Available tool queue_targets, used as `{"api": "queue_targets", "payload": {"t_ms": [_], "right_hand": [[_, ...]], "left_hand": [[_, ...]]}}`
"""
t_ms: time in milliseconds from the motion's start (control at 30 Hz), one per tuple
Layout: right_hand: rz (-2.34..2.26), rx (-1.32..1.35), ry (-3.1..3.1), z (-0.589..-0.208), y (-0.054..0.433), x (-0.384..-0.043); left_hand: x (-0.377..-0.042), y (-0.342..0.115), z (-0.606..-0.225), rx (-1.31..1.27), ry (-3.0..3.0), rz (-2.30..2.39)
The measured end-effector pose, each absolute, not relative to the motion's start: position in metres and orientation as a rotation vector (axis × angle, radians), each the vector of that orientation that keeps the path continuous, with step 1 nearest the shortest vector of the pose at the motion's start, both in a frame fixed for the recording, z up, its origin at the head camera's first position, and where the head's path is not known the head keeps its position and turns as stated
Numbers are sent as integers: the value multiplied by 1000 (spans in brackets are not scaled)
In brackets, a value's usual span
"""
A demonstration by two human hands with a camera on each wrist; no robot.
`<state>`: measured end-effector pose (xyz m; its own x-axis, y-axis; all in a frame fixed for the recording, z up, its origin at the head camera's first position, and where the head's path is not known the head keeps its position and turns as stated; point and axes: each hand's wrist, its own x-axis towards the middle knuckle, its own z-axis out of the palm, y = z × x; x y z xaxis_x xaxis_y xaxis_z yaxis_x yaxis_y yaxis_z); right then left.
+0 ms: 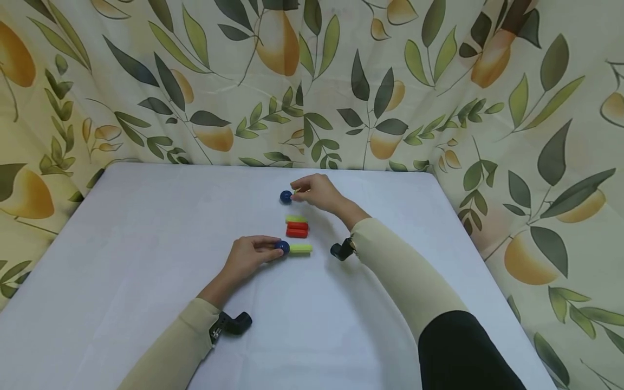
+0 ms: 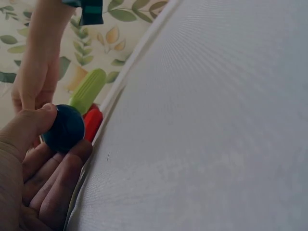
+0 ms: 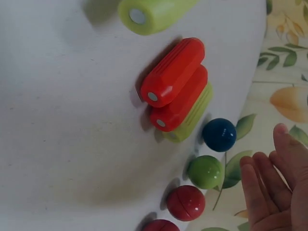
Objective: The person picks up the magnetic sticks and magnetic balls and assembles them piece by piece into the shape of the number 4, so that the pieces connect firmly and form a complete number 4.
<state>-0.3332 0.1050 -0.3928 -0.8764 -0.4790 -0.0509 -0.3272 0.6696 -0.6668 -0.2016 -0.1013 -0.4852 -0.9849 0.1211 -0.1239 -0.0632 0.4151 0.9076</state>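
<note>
My left hand (image 1: 246,255) pinches a blue ball (image 2: 65,129) between thumb and fingers. A yellow-green rod (image 1: 300,248) sticks out from that ball toward the right. Farther back, my right hand (image 1: 319,190) hovers by a second blue ball (image 3: 219,134), its fingers extended and nothing between them. Beside that ball, in the right wrist view, a green ball (image 3: 205,172) and two red balls (image 3: 186,203) stand in a row. Between the hands, two red rods (image 3: 173,72) and another yellow-green rod (image 3: 198,114) lie side by side; pale round discs mark their ends.
A white cloth covers the table (image 1: 146,227), whose far edge runs just behind the right hand. Behind it hangs a curtain (image 1: 331,81) printed with leaves and fruit. Each wrist carries a small black camera (image 1: 238,323).
</note>
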Motion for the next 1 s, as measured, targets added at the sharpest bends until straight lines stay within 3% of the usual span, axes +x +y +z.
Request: {"api": "queue_targets", "payload": {"t_ms": [1000], "right_hand": [[-737,-603,2728,-405,71,-363]], "left_hand": [[-201,-102,-487,68,2494,1629]]}}
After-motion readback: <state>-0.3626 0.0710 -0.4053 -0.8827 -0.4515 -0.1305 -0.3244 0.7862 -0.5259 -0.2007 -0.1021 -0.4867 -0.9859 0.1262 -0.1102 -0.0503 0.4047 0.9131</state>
